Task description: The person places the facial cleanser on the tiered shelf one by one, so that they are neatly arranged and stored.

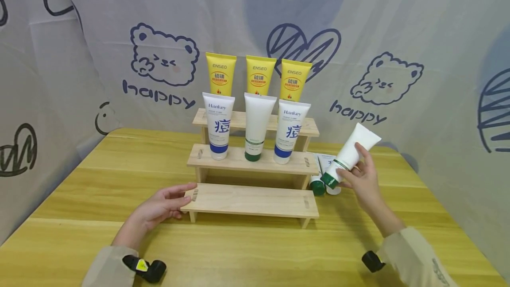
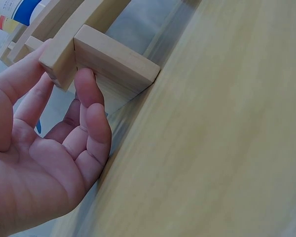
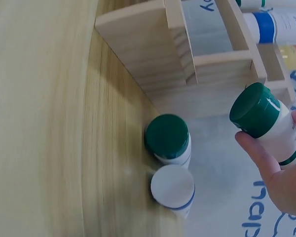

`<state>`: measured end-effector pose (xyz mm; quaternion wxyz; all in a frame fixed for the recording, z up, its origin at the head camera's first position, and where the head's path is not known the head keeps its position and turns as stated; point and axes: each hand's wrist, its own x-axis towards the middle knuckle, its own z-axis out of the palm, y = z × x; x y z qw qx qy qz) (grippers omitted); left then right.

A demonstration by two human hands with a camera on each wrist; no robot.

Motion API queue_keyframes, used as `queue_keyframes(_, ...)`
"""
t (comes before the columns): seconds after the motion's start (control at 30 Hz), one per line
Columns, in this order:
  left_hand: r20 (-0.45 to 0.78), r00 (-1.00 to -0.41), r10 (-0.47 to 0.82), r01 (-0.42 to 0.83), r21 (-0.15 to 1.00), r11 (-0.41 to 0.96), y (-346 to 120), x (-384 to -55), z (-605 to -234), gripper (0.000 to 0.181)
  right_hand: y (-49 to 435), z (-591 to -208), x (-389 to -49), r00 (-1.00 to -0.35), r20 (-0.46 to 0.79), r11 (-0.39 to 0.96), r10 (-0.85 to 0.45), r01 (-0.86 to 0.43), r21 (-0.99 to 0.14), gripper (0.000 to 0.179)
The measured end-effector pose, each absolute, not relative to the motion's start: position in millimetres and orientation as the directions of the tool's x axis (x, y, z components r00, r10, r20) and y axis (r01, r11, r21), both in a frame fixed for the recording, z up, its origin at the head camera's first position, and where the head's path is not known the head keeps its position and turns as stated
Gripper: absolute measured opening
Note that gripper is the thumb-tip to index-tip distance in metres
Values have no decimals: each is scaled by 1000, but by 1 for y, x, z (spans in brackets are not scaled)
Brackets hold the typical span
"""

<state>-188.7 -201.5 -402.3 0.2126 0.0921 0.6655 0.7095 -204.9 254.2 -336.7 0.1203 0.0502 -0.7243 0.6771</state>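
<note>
My right hand (image 1: 363, 180) grips a white squeeze tube with a green cap (image 1: 350, 153), held tilted in the air to the right of the stepped wooden stand (image 1: 251, 200). In the right wrist view, fingers and thumb hold that tube (image 3: 278, 129) just behind its cap. My left hand (image 1: 165, 205) holds the left end of the stand's lowest step; the left wrist view shows its fingers curled about the step's end (image 2: 64, 57). On the middle step stand two white tubes with blue caps (image 1: 218, 125) (image 1: 292, 132) and, between them, a white tube with a green cap (image 1: 256, 125).
Yellow tubes (image 1: 221, 74) line the top step. Behind the raised tube, beside the stand's right side, are a green-capped tube (image 1: 317, 187) and a white-capped tube (image 1: 333, 190) on the wood-grain table (image 1: 239, 256). A printed cloth (image 1: 231, 21) hangs behind.
</note>
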Motion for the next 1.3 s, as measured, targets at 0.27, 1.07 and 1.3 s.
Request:
queue_keyframes(0.27,-152,-892,425,-178,984,-21,-201,-188,-401,36,245,-336,-198,-935,349,48,62,-346,-937,77)
queue_keyframes(1.07,-161,-894,417,-189,982,-26,-202,-188,-401,34,204,-322,-175,-893,450,-60,6,-449,-891,74)
queue_keyframes(1.3,-162,-892,422,-193,981,-31,-201,-188,-401,32,191,-321,-172,-879,476,-46,-12,-475,-879,73)
